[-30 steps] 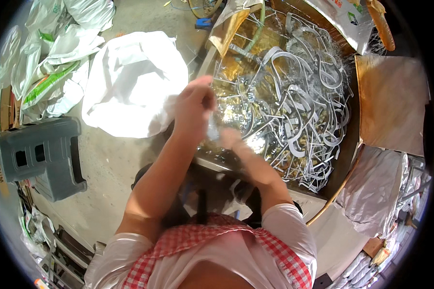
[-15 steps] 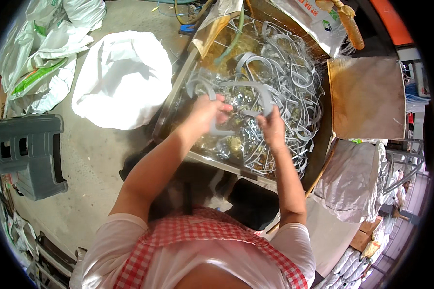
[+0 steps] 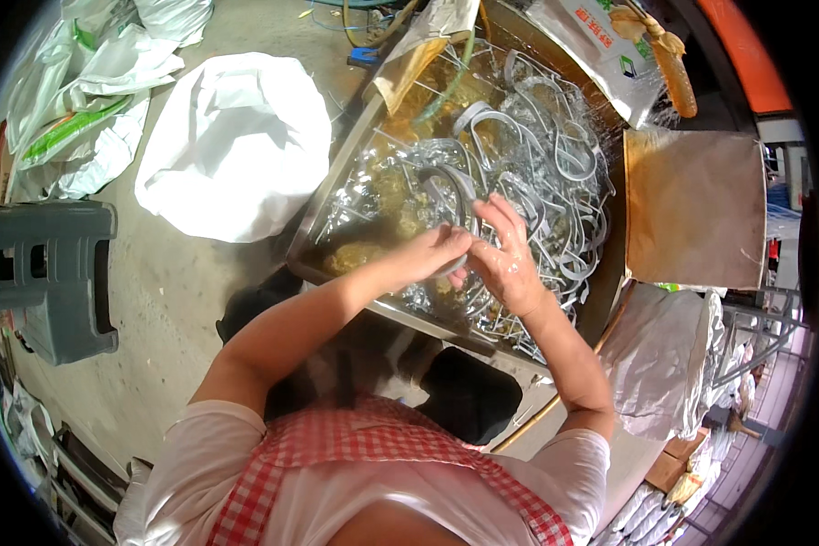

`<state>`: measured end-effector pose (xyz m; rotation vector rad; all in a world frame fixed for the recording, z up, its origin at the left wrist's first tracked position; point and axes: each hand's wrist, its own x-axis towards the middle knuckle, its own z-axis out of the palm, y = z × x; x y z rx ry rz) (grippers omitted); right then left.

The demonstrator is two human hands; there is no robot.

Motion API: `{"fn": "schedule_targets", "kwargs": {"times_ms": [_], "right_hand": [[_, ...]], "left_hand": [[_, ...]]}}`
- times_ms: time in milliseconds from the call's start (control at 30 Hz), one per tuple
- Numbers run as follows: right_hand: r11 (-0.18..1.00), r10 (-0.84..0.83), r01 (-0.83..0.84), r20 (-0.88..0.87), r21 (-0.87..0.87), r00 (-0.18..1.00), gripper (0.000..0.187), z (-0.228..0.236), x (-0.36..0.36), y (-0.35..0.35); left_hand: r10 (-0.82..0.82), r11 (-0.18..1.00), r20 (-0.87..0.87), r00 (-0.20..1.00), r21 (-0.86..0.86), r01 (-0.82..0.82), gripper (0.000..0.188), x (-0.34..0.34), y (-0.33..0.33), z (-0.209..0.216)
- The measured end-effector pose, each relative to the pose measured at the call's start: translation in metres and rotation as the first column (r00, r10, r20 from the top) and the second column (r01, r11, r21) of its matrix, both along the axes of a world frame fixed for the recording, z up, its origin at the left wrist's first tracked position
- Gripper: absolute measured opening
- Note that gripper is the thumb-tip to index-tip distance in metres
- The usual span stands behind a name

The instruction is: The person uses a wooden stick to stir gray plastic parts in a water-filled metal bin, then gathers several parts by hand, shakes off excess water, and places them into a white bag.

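Note:
Over a metal tub of water (image 3: 327,188), my left hand (image 3: 428,253) is closed around curved grey strips (image 3: 465,196), which look like flat plastic bands. Close against it on the right, my wet right hand (image 3: 511,273) has its fingers stretched out, touching or nearly touching the strips. Whether its thumb grips anything is hard to see. Below and beyond both hands lies a tangle of similar grey bands (image 3: 470,116), partly under rippling water.
To the left of the tub an open white sack (image 3: 246,205) stands on the floor. A grey-green plastic stool (image 3: 68,250) is farther left. A brown board (image 3: 696,209) rises at the tub's right, above a pale sack (image 3: 651,364). A hose (image 3: 455,77) dips into the water.
My hands, earlier apart with a band in each, have come together nearer to me. The right hand's fingers have straightened, and the bands now sit at the left hand.

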<state>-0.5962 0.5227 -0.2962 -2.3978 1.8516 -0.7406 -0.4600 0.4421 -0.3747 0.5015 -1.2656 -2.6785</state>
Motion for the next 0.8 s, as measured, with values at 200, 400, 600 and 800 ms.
{"fn": "schedule_targets", "kwargs": {"times_ms": [200, 400, 600, 800], "right_hand": [[0.803, -0.537, 0.438, 0.811, 0.406, 0.233, 0.022, -0.131, -0.073, -0.040], [0.590, -0.739, 0.335, 0.324, 0.734, 0.591, 0.053, -0.240, -0.068, -0.133], [0.407, -0.871, 0.294, 0.270, 0.865, 0.410, 0.072, -0.292, -0.067, -0.172], [0.380, -0.837, -0.073, 0.309, 0.922, -0.452, 0.089, -0.334, -0.066, -0.163]], "left_hand": [[0.350, 0.927, 0.269, 0.897, 0.035, -0.373, 0.031, 0.003, -0.001, 0.021], [0.497, 0.825, 0.355, 0.792, 0.091, -0.558, 0.031, 0.005, 0.002, -0.005], [0.305, 0.912, 0.428, 0.850, 0.124, -0.390, 0.029, 0.017, 0.023, -0.007], [0.281, 0.916, 0.497, 0.821, 0.115, -0.383, 0.014, 0.025, 0.028, -0.008]]}}
